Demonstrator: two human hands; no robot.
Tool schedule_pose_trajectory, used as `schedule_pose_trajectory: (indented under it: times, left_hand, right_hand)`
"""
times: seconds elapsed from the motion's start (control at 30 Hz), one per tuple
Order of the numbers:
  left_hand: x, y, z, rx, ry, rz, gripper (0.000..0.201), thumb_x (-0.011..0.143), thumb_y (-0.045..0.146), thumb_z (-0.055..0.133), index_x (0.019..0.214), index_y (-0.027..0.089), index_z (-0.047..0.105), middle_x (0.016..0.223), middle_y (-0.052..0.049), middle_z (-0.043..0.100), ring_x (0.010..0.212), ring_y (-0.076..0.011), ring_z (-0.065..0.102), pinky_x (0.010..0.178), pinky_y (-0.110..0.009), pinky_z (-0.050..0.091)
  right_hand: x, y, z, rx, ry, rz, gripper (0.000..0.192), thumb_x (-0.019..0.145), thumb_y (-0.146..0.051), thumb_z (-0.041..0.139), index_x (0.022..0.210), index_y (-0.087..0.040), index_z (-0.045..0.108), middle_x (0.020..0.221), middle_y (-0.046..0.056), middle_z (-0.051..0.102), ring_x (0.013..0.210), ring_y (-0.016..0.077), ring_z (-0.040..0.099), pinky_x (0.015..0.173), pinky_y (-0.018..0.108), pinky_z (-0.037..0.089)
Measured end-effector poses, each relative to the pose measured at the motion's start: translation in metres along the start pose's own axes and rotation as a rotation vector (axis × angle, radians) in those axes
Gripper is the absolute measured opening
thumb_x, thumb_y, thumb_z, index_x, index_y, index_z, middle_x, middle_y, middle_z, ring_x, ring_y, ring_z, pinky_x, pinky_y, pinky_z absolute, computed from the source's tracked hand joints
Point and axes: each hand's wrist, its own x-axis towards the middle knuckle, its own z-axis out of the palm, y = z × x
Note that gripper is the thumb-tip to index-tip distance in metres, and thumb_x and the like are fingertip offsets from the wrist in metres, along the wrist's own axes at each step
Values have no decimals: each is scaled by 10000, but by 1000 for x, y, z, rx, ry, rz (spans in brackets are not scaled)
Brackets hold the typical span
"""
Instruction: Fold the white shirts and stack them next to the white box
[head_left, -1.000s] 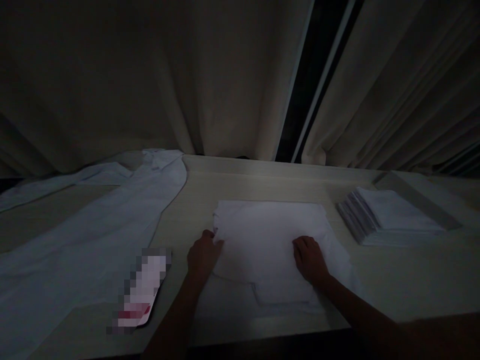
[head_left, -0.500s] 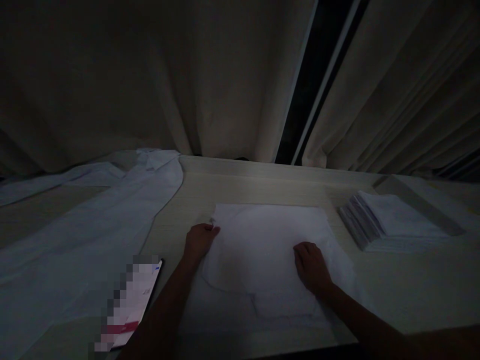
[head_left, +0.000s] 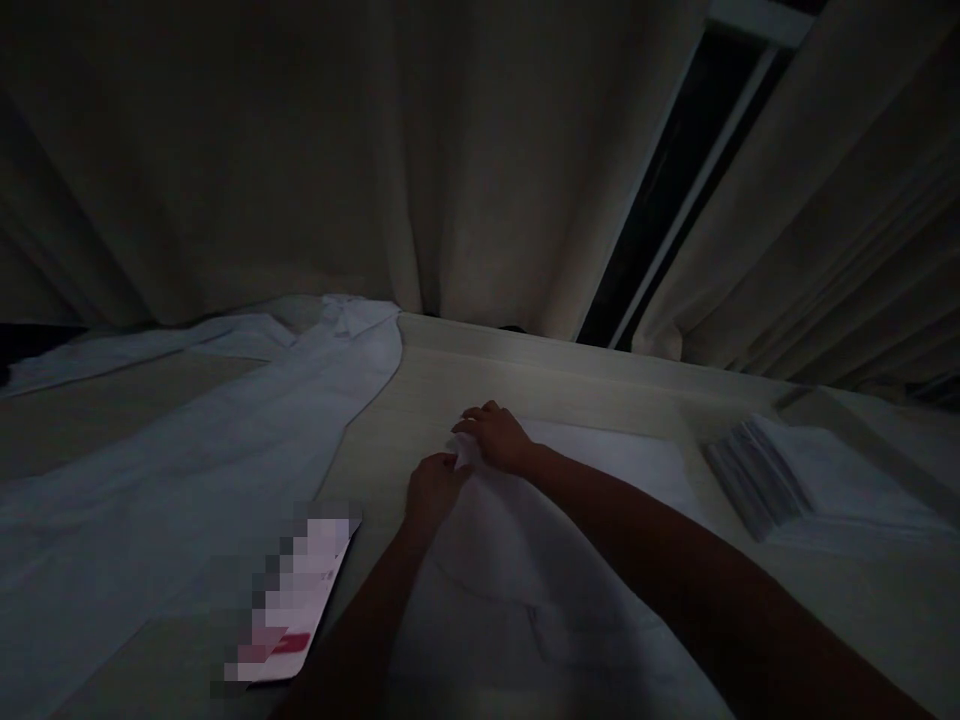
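A dim room, likely a home or hotel room used for laundry folding: heavy curtains [head_left: 465, 170] hang at twelve o'clock, a pale wooden surface [head_left: 465, 375] carries a spread shirt [head_left: 187, 470] at nine o'clock and a stack of folded cloths [head_left: 817, 475] at three o'clock.

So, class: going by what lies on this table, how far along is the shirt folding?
Done: a stack of folded white cloths sits at the right. In hand: the left hand and right hand meet at the far left corner of the partly folded white garment. Left: the spread-out shirt lies unfolded.
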Motion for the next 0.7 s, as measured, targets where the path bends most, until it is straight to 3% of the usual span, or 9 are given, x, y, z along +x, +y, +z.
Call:
schedule_pose_trajectory:
  times: [0.13, 0.3, 0.47, 0.7]
  left_hand:
    - [0, -1, 0, 0, 9, -7, 371, 749, 449, 628, 984, 171, 695, 1022, -97, 717, 911, -212, 656, 742, -272, 426]
    - [-2, 1, -2, 0, -8, 11, 275, 768, 415, 610, 885, 184, 705, 917, -78, 726, 809, -191, 656, 702, -267, 419]
    - [-3, 2, -3, 7, -4, 22, 273, 773, 414, 608, 879, 183, 710, 909, -87, 727, 806, -196, 655, 709, -271, 422]
    - [-1, 2, -2, 15, -25, 11, 285, 778, 431, 592, 852, 190, 725, 910, -96, 728, 820, -208, 661, 711, -279, 417]
  right_hand:
    - [30, 10, 6, -130, -148, -191, 329, 867, -133, 532, 1143, -269, 649, 1100, 46, 683, 1076, 260, 472, 874, 400, 322]
    - [43, 18, 3, -204, -197, -324, 272, 847, -152, 573, 1049, -291, 691, 1011, 38, 713, 1026, 265, 479, 867, 407, 283]
    - [55, 19, -2, -209, -217, -365, 352, 801, -125, 604, 1076, -332, 680, 982, 24, 716, 1020, 256, 473, 871, 400, 261]
    - [54, 13, -1, -238, -267, -344, 232, 740, -201, 657, 935, -301, 733, 938, 66, 693, 1028, 288, 473, 868, 427, 282]
